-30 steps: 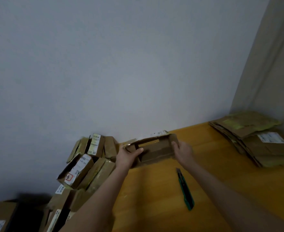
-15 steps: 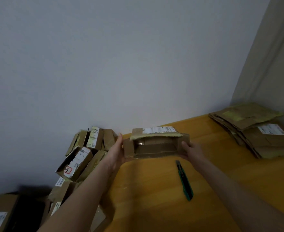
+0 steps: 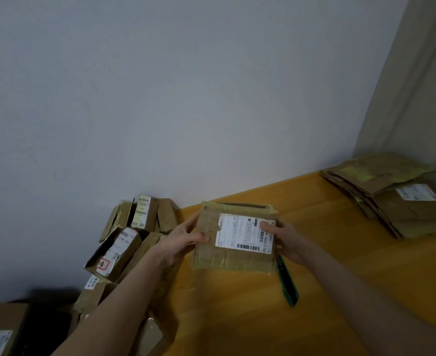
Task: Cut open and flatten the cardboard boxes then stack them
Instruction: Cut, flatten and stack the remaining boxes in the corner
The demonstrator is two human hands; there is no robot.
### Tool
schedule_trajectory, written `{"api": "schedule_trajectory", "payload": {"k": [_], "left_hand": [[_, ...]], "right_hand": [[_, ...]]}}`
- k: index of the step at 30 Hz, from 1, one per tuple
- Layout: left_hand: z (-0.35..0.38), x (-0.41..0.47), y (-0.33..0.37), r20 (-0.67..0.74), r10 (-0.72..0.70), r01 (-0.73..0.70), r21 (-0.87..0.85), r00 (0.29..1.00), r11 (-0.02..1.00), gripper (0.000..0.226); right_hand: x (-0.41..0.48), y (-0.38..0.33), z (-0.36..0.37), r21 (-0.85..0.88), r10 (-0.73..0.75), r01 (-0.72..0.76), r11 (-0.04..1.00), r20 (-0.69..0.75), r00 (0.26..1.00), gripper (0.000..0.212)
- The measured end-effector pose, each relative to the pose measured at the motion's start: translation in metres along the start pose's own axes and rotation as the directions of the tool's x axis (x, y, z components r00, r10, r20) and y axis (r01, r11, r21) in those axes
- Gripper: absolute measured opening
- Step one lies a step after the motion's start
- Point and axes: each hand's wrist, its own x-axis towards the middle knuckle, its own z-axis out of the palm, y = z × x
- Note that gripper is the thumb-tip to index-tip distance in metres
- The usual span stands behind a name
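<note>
The left hand and right hand grip the cardboard box by opposite edges, probably hunting its taped seam; the cutter lies just beside the right.

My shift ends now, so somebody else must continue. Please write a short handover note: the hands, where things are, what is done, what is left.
Left hand and right hand: each grips one side of the labelled box, held over the table, label toward the camera.
Knife: lies on the table by the right hand, untouched.
Done: a stack of flattened boxes at the table's far right.
Left: flatten this box, add it to the stack, then work through the pile of boxes at the left by the wall.
</note>
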Motion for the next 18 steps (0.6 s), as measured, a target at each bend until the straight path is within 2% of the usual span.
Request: {"api": "schedule_trajectory", "payload": {"k": [3, 7, 10, 13, 14, 16, 18], "left_hand": [[-0.006, 0.002, -0.006, -0.041, -0.021, 0.024, 0.08, 0.999, 0.997, 0.103], [-0.006, 0.006, -0.01, -0.117, 0.045, -0.042, 0.028, 0.992, 0.999, 0.107], [-0.006, 0.011, -0.013, -0.185, 0.084, -0.078, 0.041, 0.979, 0.996, 0.09], [-0.005, 0.014, -0.013, -0.206, 0.034, -0.035, 0.001, 0.978, 0.999, 0.064], [-0.005, 0.015, -0.012, -0.228, 0.021, -0.014, 0.03, 0.973, 0.999, 0.061], [-0.009, 0.015, -0.008, -0.224, 0.042, 0.018, 0.259, 0.974, 0.966, 0.064], [-0.009, 0.014, -0.002, -0.112, 0.041, 0.018, 0.474, 0.993, 0.88, 0.056]], "right_hand": [[0.004, 0.0, -0.002, 0.005, -0.058, 0.058, 0.998, 0.031, 0.998, 0.054], [0.003, -0.003, 0.004, 0.055, -0.099, 0.096, 0.994, 0.06, 0.993, 0.058], [0.004, -0.005, 0.006, 0.063, -0.135, 0.131, 0.989, 0.057, 0.989, 0.063], [0.003, -0.007, 0.006, 0.005, -0.179, 0.179, 0.984, 0.052, 0.982, 0.07], [0.002, -0.008, 0.006, -0.027, -0.187, 0.189, 0.982, 0.071, 0.98, 0.075], [0.002, -0.008, 0.008, -0.109, -0.182, 0.198, 0.974, 0.135, 0.974, 0.086], [0.002, -0.01, 0.012, -0.188, -0.162, 0.197, 0.962, 0.185, 0.969, 0.096]]}}
